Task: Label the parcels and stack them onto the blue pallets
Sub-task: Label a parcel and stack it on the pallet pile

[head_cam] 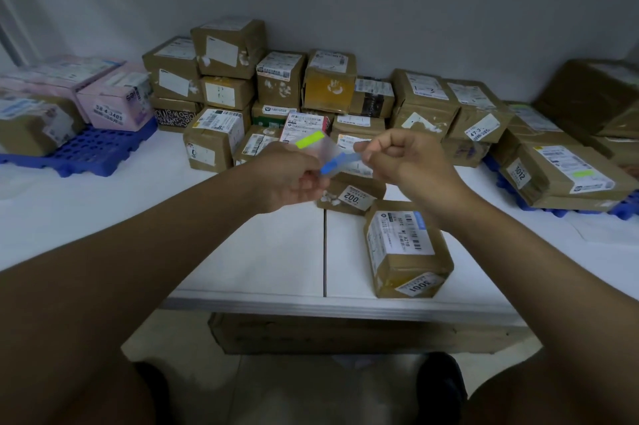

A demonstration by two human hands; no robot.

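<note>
A taped parcel [404, 248] marked 3001 lay near the white bench [262, 251] edge. Above it, the left hand [287, 175] pinched a clear sticker sheet [321, 151] — the right hand [408, 158] pinched its blue label [337, 161]. Beyond, parcels were heaped against the wall; blue pallets [93, 151] flanked them.

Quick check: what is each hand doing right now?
Left hand: holding the clear sticker sheet with a green strip.
Right hand: pinching the blue sticker, apparently peeling it.
</note>
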